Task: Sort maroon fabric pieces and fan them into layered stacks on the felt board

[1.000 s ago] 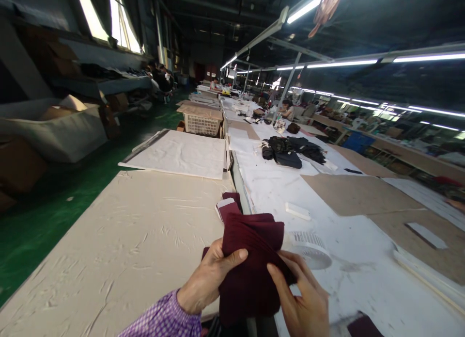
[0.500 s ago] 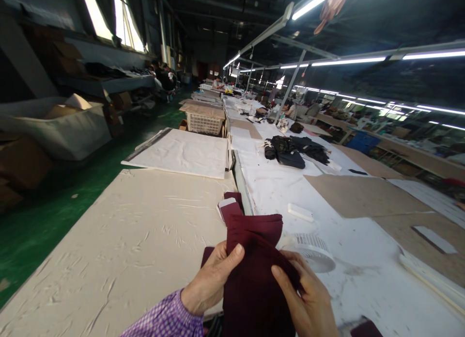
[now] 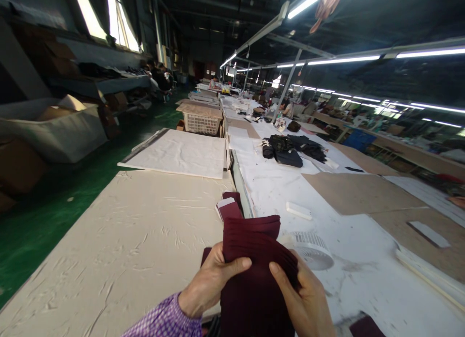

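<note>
A stack of dark maroon fabric pieces (image 3: 256,283) is held up between both hands, its layered edges fanned at the top and right. My left hand (image 3: 214,281) grips its left side, thumb lying across the front and fingers hidden behind. On the right side, my right hand (image 3: 303,296) pinches the layers, thumb in front. Just beyond the stack, a smaller maroon bundle with a pale label-like piece (image 3: 228,208) lies at the seam between two tables. Another maroon piece (image 3: 366,326) shows at the bottom right.
A cream-covered table (image 3: 145,230) spans the left, a white-covered table (image 3: 348,249) the right. On the white one lie a small fan (image 3: 312,252), a white oblong object (image 3: 298,210) and black garments (image 3: 286,152). Further off stand a plastic basket (image 3: 201,122) and a large bin (image 3: 69,133).
My right thumb has shifted slightly on the stack, and the layers at its right edge are more visibly fanned. The left thumb reaches further across the front. The view has turned slightly.
</note>
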A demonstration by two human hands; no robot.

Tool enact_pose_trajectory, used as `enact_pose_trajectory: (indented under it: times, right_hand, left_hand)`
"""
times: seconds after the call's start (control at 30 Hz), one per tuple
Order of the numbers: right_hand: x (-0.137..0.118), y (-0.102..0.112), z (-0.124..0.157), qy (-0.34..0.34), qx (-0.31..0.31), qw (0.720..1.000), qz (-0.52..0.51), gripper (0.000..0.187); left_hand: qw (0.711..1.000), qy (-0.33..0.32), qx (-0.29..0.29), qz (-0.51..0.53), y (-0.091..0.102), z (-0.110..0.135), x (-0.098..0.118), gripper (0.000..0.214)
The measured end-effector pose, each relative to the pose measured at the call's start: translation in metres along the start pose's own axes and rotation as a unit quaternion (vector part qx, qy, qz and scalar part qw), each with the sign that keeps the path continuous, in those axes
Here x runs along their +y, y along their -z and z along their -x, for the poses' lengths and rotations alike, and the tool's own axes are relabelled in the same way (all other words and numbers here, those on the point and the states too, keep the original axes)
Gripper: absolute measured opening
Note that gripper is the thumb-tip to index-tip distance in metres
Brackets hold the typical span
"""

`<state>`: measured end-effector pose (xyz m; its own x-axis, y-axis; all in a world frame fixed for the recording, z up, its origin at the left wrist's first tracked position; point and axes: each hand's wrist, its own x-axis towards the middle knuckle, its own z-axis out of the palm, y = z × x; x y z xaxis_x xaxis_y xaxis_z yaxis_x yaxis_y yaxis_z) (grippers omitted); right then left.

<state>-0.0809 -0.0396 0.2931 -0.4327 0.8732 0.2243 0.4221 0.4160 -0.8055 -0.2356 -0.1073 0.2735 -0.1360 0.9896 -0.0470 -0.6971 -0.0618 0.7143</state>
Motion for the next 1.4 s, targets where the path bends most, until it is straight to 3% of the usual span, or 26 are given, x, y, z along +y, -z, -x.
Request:
enact_pose_trajectory:
  times: [0.1, 0.2, 0.33, 0.47, 0.63, 0.77, 0.93, 1.03, 1.17, 1.4]
  right_hand:
    - [0.001, 0.002, -0.002, 0.026, 0.045, 0.998, 0.02, 0.031]
    - [-0.004, 0.007, -0.005, 0.061, 0.083, 0.994, 0.029, 0.044]
    - [-0.005, 0.014, -0.008, 0.034, 0.03, 0.999, -0.018, 0.046]
    - [0.003, 0.014, -0.004, -0.01, -0.02, 0.997, -0.076, 0.047]
    - [0.005, 0.005, 0.003, 0.005, 0.029, 0.997, -0.073, 0.039]
    - [0.001, -0.003, 0.006, 0.021, -0.005, 0.996, -0.091, 0.031]
    - [-0.012, -0.008, 0.011, -0.085, -0.001, 0.979, -0.188, 0.038]
    - [-0.017, -0.008, 0.013, -0.115, 0.023, 0.973, -0.199, 0.037]
    - [-0.017, -0.007, 0.013, -0.101, 0.054, 0.981, -0.159, 0.034]
    - [-0.018, -0.004, 0.012, -0.065, 0.044, 0.991, -0.111, 0.04]
  left_hand:
    - [1.0, 0.0, 0.015, -0.019, 0.002, 0.0, 0.001, 0.02]
    - [0.999, 0.008, -0.016, -0.043, 0.007, 0.002, 0.004, 0.023]
    - [0.995, 0.034, -0.062, -0.073, 0.014, 0.005, 0.007, 0.029]
    - [0.992, 0.041, -0.062, -0.101, 0.017, 0.007, 0.009, 0.028]
    - [0.998, 0.018, -0.009, -0.062, 0.012, 0.006, 0.009, 0.023]
    - [0.999, -0.002, 0.021, -0.037, 0.005, 0.005, 0.008, 0.018]
    - [1.0, -0.003, 0.014, -0.02, 0.002, 0.006, 0.007, 0.019]
    - [1.0, -0.001, 0.009, -0.016, 0.002, 0.007, 0.006, 0.022]
    - [0.999, -0.002, 0.0, -0.034, 0.002, 0.009, 0.008, 0.024]
    - [0.999, -0.007, -0.015, -0.034, 0.002, 0.009, 0.006, 0.031]
